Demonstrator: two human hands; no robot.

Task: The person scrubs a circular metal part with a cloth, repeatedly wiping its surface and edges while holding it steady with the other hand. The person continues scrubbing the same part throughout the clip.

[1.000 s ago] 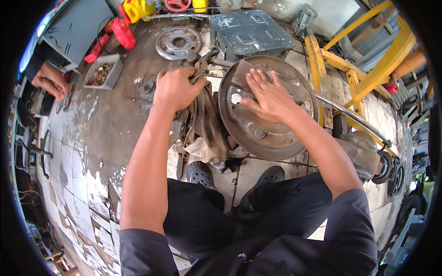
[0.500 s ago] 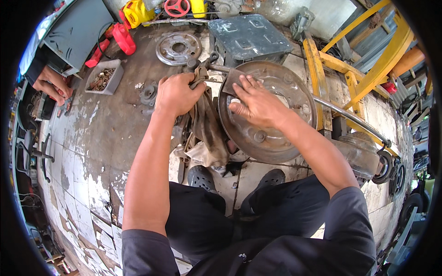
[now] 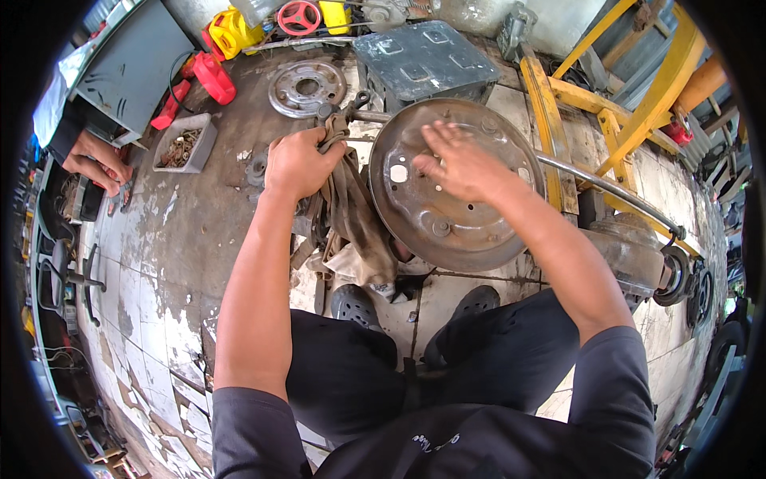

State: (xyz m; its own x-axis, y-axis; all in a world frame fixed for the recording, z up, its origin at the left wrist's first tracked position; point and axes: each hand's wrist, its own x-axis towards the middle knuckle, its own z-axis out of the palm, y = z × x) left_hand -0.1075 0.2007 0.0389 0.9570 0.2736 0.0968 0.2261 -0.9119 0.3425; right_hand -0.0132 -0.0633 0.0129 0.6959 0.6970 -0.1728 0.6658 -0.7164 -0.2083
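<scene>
My left hand [image 3: 303, 162] is closed around the upper end of a brown-grey cloth [image 3: 355, 215], beside the end of a metal rod [image 3: 369, 116]. The cloth hangs in folds toward my feet. My right hand [image 3: 464, 166] lies flat over a large round brown metal plate [image 3: 447, 239], its fingers stretched out and blurred by motion. The plate has a raised rim, several holes and a round boss near its lower side. Whatever lies under my right palm is hidden. The long rod passes behind the plate and shows again at its right.
A dark lidded box [image 3: 427, 60] and a round wheel disc [image 3: 307, 88] stand beyond the plate. A yellow frame [image 3: 550, 132] rises at right, near a motor-like part [image 3: 626, 259]. At left are a tray of small metal parts [image 3: 185, 144], a red container [image 3: 213, 77] and another person's hand [image 3: 97, 160].
My right hand has slid to the right across the plate. The brown patch that was under its fingers no longer shows. My left hand keeps its hold on the cloth.
</scene>
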